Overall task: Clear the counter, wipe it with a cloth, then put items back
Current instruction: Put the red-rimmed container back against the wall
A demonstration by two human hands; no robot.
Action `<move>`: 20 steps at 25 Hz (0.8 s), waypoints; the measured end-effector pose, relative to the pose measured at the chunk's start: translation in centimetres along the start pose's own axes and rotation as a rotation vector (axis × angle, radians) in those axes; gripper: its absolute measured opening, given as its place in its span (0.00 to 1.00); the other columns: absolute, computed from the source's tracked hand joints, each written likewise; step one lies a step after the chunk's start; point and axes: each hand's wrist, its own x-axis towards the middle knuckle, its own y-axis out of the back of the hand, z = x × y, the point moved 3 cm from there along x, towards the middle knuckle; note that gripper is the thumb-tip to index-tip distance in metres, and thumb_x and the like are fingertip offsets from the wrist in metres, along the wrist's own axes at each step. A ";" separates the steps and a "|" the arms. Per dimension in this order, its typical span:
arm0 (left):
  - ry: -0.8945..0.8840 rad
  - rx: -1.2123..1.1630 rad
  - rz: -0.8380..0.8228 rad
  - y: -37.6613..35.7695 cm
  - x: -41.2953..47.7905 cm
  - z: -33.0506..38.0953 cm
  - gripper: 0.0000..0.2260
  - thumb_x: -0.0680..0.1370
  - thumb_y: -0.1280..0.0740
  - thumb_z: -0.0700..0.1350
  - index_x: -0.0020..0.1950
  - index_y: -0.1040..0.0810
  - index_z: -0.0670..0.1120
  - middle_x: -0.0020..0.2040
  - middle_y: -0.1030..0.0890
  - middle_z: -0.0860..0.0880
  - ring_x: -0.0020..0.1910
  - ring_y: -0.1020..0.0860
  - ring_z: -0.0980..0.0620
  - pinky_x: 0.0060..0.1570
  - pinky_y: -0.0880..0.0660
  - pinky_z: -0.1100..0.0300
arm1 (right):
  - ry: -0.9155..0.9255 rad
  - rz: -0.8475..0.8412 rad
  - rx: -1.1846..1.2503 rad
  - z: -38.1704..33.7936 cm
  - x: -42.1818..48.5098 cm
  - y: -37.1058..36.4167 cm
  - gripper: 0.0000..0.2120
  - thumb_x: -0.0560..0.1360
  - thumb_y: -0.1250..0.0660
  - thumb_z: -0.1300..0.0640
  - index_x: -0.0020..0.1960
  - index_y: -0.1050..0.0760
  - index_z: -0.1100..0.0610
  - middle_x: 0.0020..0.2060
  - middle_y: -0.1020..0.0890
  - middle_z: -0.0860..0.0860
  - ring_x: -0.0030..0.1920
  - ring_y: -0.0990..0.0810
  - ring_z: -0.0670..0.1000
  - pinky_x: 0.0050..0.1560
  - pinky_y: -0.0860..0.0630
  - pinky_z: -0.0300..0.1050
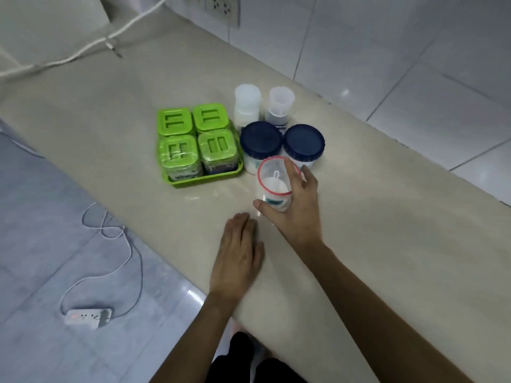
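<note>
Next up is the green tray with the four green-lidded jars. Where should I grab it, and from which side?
Take the green tray by its raised rim, one hand on the left edge and one on the near edge. Two blue-lidded jars crowd its right side, leaving no finger room there. Lifting the tray keeps all four green-lidded jars together. The right hand must first let go of the red-rimmed container.

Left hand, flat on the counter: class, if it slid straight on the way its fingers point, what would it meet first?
Probably the red-rimmed clear jar that the right hand grips, just beyond the left hand; it might brush the right thumb first, as depth is unclear.
</note>
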 end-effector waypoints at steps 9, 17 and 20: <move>-0.045 -0.076 -0.007 0.0 -0.2 -0.2 0.19 0.79 0.38 0.47 0.68 0.29 0.40 0.69 0.29 0.42 0.72 0.36 0.45 0.73 0.41 0.48 | -0.050 0.120 0.040 1.3 -0.5 1.6 0.35 0.65 0.24 0.51 0.69 0.33 0.45 0.66 0.35 0.54 0.64 0.30 0.54 0.64 0.28 0.48; -0.509 -0.084 -0.117 -6.9 2.3 13.8 0.17 0.76 0.36 0.46 0.61 0.23 0.39 0.65 0.25 0.39 0.68 0.29 0.41 0.70 0.37 0.48 | -0.287 0.395 -0.041 13.3 -7.7 17.0 0.34 0.65 0.22 0.51 0.68 0.31 0.45 0.64 0.33 0.53 0.62 0.32 0.45 0.63 0.31 0.42; -0.650 -0.051 -0.187 -10.5 3.7 20.8 0.17 0.75 0.37 0.46 0.60 0.23 0.38 0.62 0.23 0.38 0.65 0.27 0.39 0.69 0.35 0.48 | -0.410 0.505 -0.066 19.1 -10.0 23.1 0.33 0.66 0.23 0.52 0.68 0.32 0.47 0.64 0.33 0.54 0.63 0.29 0.53 0.64 0.32 0.42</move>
